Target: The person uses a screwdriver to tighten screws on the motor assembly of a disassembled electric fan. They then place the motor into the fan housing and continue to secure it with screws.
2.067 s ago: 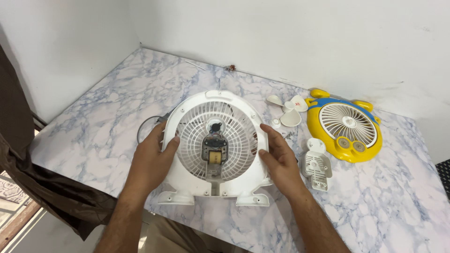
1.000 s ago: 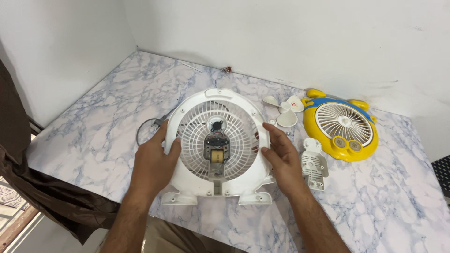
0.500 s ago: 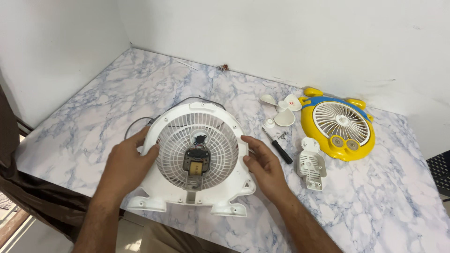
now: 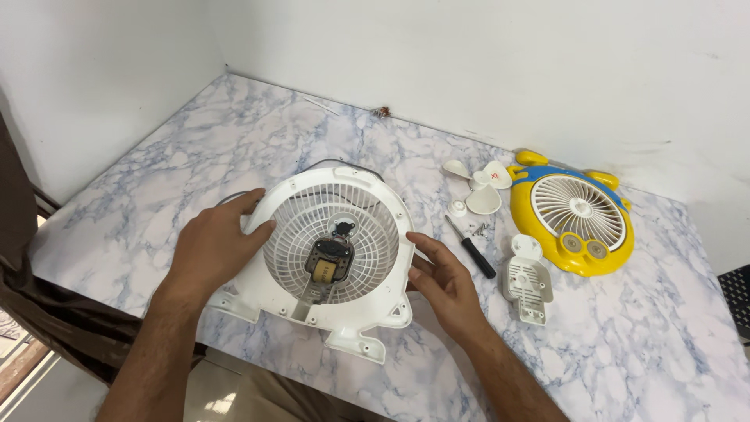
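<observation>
A white round fan housing [image 4: 332, 312] lies flat on the marble table [image 4: 195, 156], grille up, with its motor [image 4: 326, 262] exposed in the middle. My left hand [image 4: 212, 246] rests on the housing's left rim, fingers over the edge. My right hand [image 4: 443, 281] sits at the right rim with its fingers spread, touching or just off the edge. A power cord shows behind the housing.
A black-handled screwdriver [image 4: 472, 250] and small screws lie right of the housing. Further right are a white cover piece [image 4: 527, 280], white fan blades [image 4: 480, 181] and a yellow and blue small fan [image 4: 572, 212]. Walls close the back and left; brown cloth [image 4: 31, 305] hangs off the left edge.
The housing has slid toward the left and near edge and turned slightly. The screwdriver beside it came into view. My right hand has loosened from the rim, fingers now spread.
</observation>
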